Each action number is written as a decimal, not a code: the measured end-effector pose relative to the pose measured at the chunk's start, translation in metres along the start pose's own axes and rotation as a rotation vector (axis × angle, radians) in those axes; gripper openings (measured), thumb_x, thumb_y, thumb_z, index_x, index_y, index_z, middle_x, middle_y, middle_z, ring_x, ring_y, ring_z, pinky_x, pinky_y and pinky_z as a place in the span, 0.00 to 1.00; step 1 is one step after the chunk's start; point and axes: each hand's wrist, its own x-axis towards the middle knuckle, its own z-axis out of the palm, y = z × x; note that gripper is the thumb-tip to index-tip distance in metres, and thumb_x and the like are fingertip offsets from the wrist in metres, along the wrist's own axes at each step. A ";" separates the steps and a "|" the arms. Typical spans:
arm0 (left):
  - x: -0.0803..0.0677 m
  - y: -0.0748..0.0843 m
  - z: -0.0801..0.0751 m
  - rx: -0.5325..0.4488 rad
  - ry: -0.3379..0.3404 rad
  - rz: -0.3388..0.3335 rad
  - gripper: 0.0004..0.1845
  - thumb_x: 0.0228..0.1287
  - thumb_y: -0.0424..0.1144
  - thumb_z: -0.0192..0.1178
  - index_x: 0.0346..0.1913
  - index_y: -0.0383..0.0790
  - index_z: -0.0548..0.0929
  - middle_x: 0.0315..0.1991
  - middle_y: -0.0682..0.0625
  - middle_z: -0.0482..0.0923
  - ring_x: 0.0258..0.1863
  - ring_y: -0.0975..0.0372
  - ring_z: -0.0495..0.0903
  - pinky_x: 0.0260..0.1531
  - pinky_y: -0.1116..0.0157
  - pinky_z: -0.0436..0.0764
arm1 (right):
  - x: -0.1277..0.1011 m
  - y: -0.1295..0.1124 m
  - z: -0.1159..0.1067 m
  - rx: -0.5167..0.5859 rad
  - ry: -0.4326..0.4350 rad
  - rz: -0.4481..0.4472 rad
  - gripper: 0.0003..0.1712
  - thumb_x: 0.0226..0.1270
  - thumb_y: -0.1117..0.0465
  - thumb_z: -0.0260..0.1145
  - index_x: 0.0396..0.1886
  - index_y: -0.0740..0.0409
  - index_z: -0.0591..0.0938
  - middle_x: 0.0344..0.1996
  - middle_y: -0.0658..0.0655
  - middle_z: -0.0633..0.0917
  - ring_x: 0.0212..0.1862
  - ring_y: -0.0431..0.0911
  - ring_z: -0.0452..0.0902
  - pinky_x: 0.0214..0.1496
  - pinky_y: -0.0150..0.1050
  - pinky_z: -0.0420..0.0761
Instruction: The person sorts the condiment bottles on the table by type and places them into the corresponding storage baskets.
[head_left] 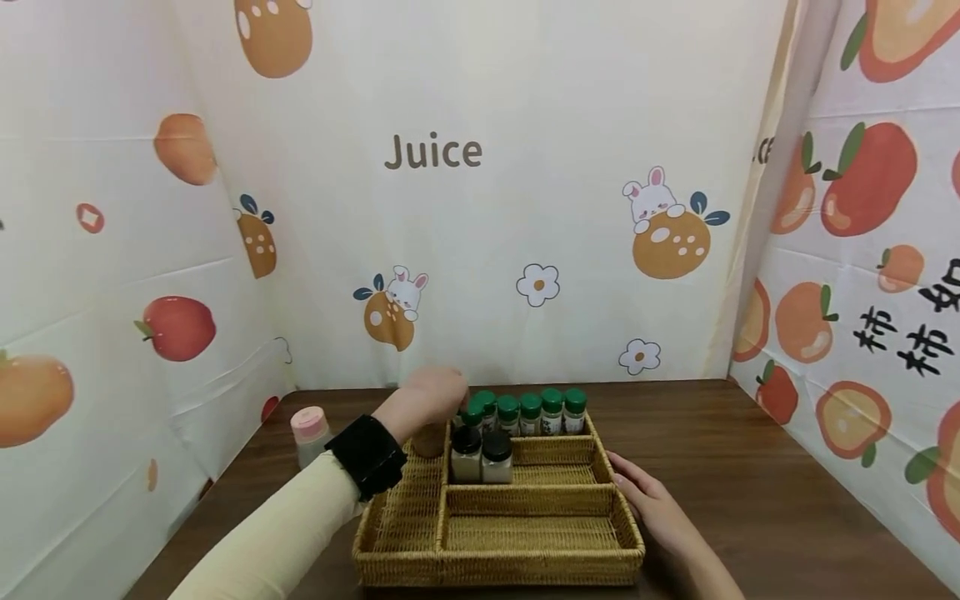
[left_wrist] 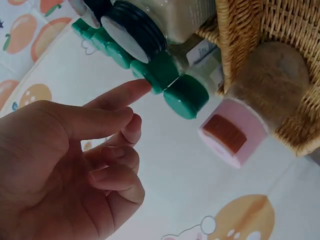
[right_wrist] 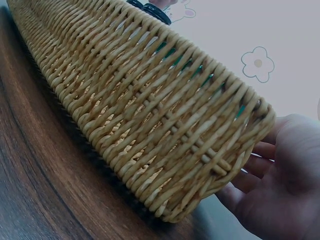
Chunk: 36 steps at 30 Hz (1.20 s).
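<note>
My left hand [head_left: 435, 392] is over the back left of a wicker basket [head_left: 540, 562]. In the left wrist view its index finger touches the green cap [left_wrist: 159, 71] of a small jar; the other fingers are loosely bent, holding nothing. Several green-capped jars [head_left: 530, 414] stand along the back compartment. Two black-capped jars [head_left: 497, 467] are in the middle compartment, at its left end. A pink-capped jar of brown powder [left_wrist: 272, 82] stands in the long left compartment, partly behind my left arm in the head view. My right hand [head_left: 651, 504] rests against the basket's right outer wall.
Another pink-capped bottle [head_left: 310, 433] stands on the dark wooden table [head_left: 690, 433], left of the basket and beside my left forearm. Fruit-printed cloth [head_left: 525, 208] hangs behind the table and along both sides.
</note>
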 end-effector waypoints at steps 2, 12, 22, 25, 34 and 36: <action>-0.001 0.002 0.003 0.036 -0.008 -0.002 0.14 0.73 0.30 0.54 0.47 0.49 0.88 0.50 0.51 0.82 0.48 0.60 0.81 0.42 0.65 0.78 | -0.001 0.000 0.001 -0.023 0.029 0.013 0.34 0.82 0.54 0.48 0.78 0.67 0.54 0.75 0.74 0.57 0.61 0.36 0.74 0.52 0.29 0.79; -0.012 -0.015 0.009 -0.087 0.043 0.046 0.22 0.64 0.23 0.59 0.57 0.45 0.85 0.57 0.47 0.78 0.51 0.56 0.77 0.33 0.65 0.65 | -0.008 0.008 -0.004 0.008 -0.023 0.046 0.36 0.84 0.54 0.44 0.78 0.72 0.47 0.75 0.78 0.52 0.51 0.21 0.74 0.51 0.29 0.80; -0.016 -0.011 0.026 0.049 0.060 0.028 0.26 0.73 0.26 0.51 0.60 0.62 0.83 0.56 0.48 0.73 0.52 0.55 0.74 0.46 0.65 0.75 | 0.001 0.006 0.000 0.036 -0.082 -0.013 0.37 0.84 0.53 0.43 0.78 0.73 0.44 0.74 0.80 0.51 0.52 0.22 0.75 0.52 0.30 0.81; -0.014 -0.012 0.027 0.040 0.079 0.043 0.23 0.73 0.28 0.54 0.60 0.59 0.83 0.56 0.49 0.75 0.55 0.55 0.75 0.49 0.64 0.77 | 0.002 0.005 0.003 0.044 -0.077 -0.017 0.37 0.84 0.53 0.43 0.78 0.73 0.45 0.74 0.79 0.51 0.52 0.22 0.75 0.52 0.30 0.81; -0.028 -0.055 0.026 -0.290 0.132 0.004 0.16 0.72 0.32 0.56 0.60 0.41 0.82 0.59 0.44 0.79 0.56 0.52 0.79 0.50 0.56 0.79 | 0.000 0.002 0.004 0.033 -0.038 -0.011 0.36 0.83 0.53 0.45 0.78 0.72 0.48 0.75 0.77 0.52 0.53 0.19 0.71 0.52 0.26 0.78; -0.034 -0.073 0.025 -0.303 0.153 -0.020 0.15 0.71 0.32 0.57 0.57 0.39 0.82 0.57 0.42 0.81 0.57 0.50 0.80 0.53 0.53 0.79 | -0.001 0.003 0.003 0.040 -0.030 -0.005 0.36 0.83 0.53 0.45 0.78 0.72 0.48 0.75 0.77 0.52 0.53 0.18 0.71 0.52 0.25 0.78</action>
